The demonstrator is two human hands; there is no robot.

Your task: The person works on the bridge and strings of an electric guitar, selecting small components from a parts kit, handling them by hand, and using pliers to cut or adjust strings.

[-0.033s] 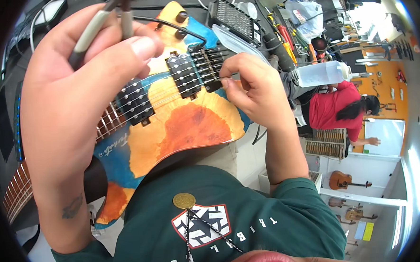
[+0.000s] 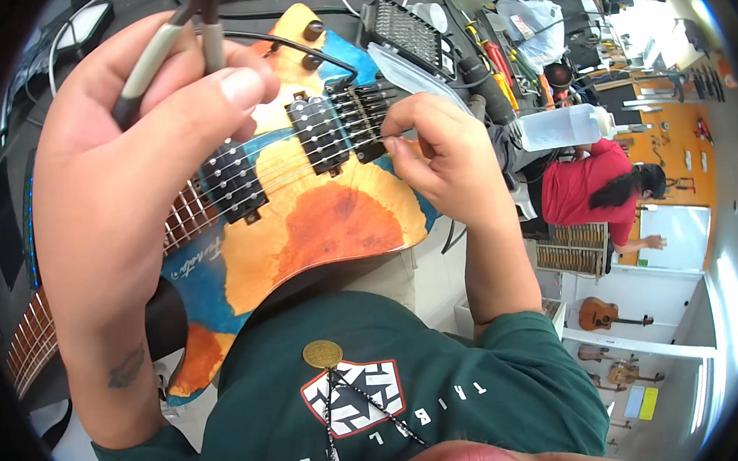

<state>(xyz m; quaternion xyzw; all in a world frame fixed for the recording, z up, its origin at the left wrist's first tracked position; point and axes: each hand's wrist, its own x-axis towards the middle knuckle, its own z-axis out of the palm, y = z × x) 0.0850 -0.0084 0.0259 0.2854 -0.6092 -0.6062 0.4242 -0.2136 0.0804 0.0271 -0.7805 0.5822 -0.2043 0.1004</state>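
An electric guitar (image 2: pixel 335 224) with a blue, yellow and orange-brown body lies in front of me, its neck toward the lower left. My left hand (image 2: pixel 143 134) is raised over the neck side, closed around grey-and-dark handled pliers (image 2: pixel 153 65); the jaws are cut off by the top edge. At the black bridge (image 2: pixel 361 118), my right hand (image 2: pixel 444 155) has thumb and forefinger pinched together beside the saddles at the string ends. Whatever lies between those fingertips is too small to make out. Two black pickups (image 2: pixel 318 135) sit under the strings.
Beyond the bridge stand a black case of small bits (image 2: pixel 407 36) and a clear plastic tray (image 2: pixel 411 74). Screwdrivers and other tools (image 2: pixel 498 65) lie at the right, near a clear bottle (image 2: pixel 560 129). A person in a red shirt (image 2: pixel 588 187) works farther off.
The guitar and my left hand appear slightly farther left in the picture. Both hands keep the same grips.
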